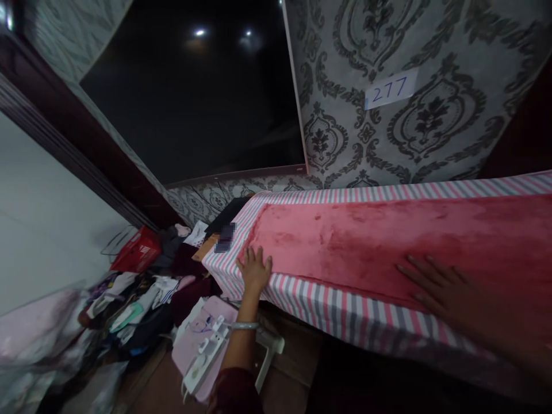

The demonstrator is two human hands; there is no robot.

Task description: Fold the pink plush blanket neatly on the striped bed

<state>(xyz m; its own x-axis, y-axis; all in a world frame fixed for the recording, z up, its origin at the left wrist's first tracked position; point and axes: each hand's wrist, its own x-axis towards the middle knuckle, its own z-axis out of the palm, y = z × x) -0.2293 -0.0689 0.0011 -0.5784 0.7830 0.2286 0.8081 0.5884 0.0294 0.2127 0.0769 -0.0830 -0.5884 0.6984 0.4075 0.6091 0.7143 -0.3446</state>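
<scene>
A red plush cloth (pixel 388 238) lies spread along a table covered with a pink, white and grey striped sheet (pixel 336 310). My left hand (pixel 254 269) rests flat with fingers spread at the cloth's near-left corner, half on the striped sheet. A silver bangle (pixel 244 326) circles that wrist. My right hand (pixel 444 287) lies flat, fingers stretched out, on the red cloth near its front edge. Neither hand holds anything.
A pile of clothes (pixel 133 305) and a red basket (pixel 137 251) sit on the floor at left. A white iron on pink fabric (pixel 202 351) stands below the table's end. The patterned wall carries a paper label "277" (pixel 390 88) beside a dark window (pixel 194 92).
</scene>
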